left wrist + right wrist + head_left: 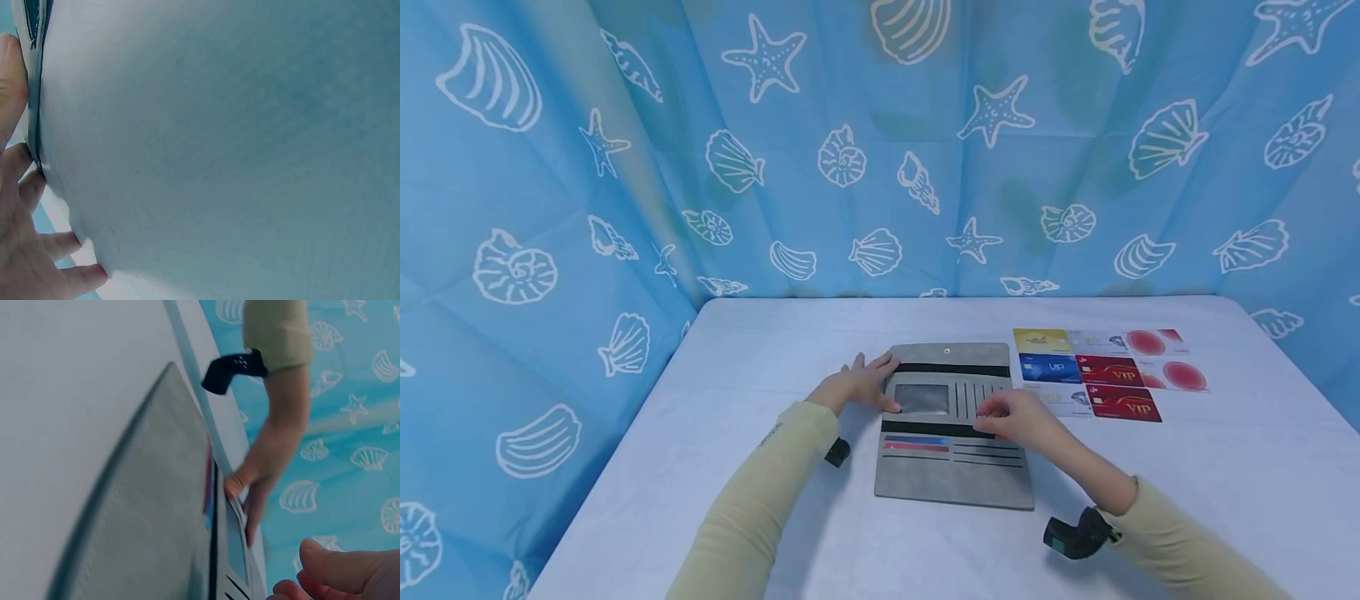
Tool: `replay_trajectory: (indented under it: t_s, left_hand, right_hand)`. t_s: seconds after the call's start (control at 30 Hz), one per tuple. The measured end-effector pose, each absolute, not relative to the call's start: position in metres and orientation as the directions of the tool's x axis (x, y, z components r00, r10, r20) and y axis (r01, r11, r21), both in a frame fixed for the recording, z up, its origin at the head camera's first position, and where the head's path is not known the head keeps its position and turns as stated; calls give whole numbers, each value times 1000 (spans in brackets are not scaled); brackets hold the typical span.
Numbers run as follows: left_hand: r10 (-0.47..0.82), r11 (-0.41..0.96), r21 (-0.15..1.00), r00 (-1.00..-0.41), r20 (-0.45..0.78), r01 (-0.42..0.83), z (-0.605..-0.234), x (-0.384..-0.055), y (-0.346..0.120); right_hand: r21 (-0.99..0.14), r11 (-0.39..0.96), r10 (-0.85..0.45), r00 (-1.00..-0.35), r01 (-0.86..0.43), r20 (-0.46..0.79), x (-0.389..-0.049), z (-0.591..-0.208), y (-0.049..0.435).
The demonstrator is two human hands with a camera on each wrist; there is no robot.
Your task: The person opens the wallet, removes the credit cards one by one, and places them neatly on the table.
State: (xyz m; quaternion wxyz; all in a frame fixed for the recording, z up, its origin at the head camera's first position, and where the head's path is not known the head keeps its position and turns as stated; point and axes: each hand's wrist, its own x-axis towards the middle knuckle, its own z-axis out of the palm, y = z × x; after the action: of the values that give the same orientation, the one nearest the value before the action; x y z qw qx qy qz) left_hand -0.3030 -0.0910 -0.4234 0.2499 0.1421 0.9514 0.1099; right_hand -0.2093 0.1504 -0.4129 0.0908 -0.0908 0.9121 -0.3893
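A grey wallet [951, 492] lies unfolded on the table, with a clear window [922, 399] and rows of slots. A blue card [917, 439] and a red card [916, 447] show as strips in its lower left slots. My left hand [868, 383] rests at the wallet's upper left edge, fingers spread and the thumb by the window. Over the slots on the right side is my right hand [1013, 417], its thumb [331, 565] and fingers loosely bent with a gap between them. Nothing shows between them in the right wrist view.
Right of the wallet, several cards lie in rows on the white table [760, 333], among them a yellow card [1042, 340], a blue VIP card [1049, 367] and a red VIP card [1123, 403]. A blue shell-patterned curtain [820, 100] hangs behind and at the left.
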Motion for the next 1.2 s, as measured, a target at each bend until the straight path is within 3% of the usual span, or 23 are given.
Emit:
replay_trajectory:
  t_s: [0.47,1.2]
  left_hand:
    - [331,932,291,-836,-437,217,-428,-305,-92]
    - [325,934,288,-837,-440,212,-426,-305,-91]
  right_hand:
    - [-713,686,-346,-927,-145,-144,-206,-428,121]
    - [-661,751,-265,-917,-1,-299,-215,-437,105]
